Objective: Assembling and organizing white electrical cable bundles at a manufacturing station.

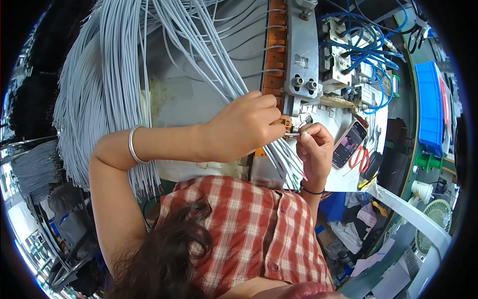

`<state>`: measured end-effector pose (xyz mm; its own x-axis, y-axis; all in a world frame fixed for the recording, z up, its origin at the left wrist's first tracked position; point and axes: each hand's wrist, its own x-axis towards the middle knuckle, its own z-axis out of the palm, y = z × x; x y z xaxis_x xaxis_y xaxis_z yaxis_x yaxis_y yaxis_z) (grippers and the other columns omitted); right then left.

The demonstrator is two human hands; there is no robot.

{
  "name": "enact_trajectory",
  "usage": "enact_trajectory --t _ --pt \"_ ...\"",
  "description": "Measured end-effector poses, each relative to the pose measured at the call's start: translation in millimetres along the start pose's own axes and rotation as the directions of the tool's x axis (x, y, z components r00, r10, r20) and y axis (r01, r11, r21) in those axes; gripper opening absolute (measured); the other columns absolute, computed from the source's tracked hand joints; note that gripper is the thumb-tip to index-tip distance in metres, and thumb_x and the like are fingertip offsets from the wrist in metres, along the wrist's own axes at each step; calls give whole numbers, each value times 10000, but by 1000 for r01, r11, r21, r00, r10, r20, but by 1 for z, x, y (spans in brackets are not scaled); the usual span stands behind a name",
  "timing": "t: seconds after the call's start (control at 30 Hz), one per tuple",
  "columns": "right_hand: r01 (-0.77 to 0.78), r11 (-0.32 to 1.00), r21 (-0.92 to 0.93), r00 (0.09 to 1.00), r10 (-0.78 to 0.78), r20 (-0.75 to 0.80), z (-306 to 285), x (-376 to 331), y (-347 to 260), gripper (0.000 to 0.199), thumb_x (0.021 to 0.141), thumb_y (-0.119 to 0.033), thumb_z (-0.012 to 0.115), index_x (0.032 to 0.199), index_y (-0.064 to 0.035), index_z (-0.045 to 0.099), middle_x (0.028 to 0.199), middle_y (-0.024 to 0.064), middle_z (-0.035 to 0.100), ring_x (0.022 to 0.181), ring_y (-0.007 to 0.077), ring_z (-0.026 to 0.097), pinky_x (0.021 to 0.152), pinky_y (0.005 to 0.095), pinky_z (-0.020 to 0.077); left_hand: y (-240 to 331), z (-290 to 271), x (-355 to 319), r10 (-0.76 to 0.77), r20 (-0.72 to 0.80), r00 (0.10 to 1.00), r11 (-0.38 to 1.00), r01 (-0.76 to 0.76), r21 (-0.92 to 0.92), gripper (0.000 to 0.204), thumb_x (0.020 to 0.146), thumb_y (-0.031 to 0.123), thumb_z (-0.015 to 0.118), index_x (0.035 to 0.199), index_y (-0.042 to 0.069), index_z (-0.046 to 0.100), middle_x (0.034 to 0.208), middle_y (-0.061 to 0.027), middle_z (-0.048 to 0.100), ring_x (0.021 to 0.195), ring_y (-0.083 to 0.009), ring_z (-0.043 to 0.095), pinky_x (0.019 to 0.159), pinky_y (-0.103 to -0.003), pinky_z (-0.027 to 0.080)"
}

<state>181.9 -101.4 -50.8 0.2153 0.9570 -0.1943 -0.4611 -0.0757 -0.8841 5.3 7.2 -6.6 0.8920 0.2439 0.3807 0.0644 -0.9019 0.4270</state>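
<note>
My left hand (245,127), a metal bangle at its wrist, is closed around a bundle of thin grey cables (283,158). The cut ends fan out below the fist, some showing coloured wire tips. A single grey cable end (293,134) spans from the left fingertips to my right hand (316,148), whose thumb and forefinger pinch it. Both hands are beside the lower end of a row of orange blocks (275,60), which has single cables running into it from the left. The left fingertips are partly hidden behind the hand.
A thick hank of grey cables (107,94) hangs at the left. Metal fixture plate (302,55), valve blocks with blue air tubes (338,60), phone (350,143) and red-handled scissors (359,159) are on the right. Farther right stand a blue bin (430,107) and a fan (434,226).
</note>
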Motion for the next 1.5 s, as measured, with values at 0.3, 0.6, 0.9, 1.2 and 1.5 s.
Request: enact_trajectory --t 0.3,0.6,0.9,1.2,1.5 --pt "-95 960 -265 982 48 -180 6 6 5 77 826 -67 556 772 -32 513 591 -3 482 441 35 377 380 161 292 -3 2 -1 -28 -7 1000 993 29 116 88 613 44 562 679 60 506 646 -39 481 695 -197 472 623 -303 350" --pt "-274 956 -107 961 277 14 -8 6 -2 102 842 -92 530 752 -49 513 589 -43 448 442 5 354 374 142 247 -1 5 -5 -80 89 993 992 71 108 140 590 32 583 682 60 481 651 -46 466 683 -207 465 639 -320 356" --pt "55 937 -345 985 -108 -137 10 -3 -7 106 777 -9 612 877 8 584 630 -16 506 475 19 411 385 151 281 1 0 -4 -96 51 994 994 93 58 145 590 51 591 706 49 504 682 -53 476 709 -210 465 637 -321 365" --pt "-2 966 -260 985 -43 -167 14 -5 -6 93 771 2 611 852 44 597 749 47 573 494 43 456 395 161 330 3 -5 -3 -94 38 995 995 93 24 192 536 -14 559 713 38 506 680 -66 463 729 -236 446 626 -328 356" --pt "-32 973 -227 999 21 -50 8 -6 -15 54 778 -7 599 809 33 579 728 67 582 483 42 445 386 155 318 3 -5 -1 -79 14 997 997 78 13 173 534 -23 552 684 41 495 674 -62 452 724 -229 437 625 -328 338"
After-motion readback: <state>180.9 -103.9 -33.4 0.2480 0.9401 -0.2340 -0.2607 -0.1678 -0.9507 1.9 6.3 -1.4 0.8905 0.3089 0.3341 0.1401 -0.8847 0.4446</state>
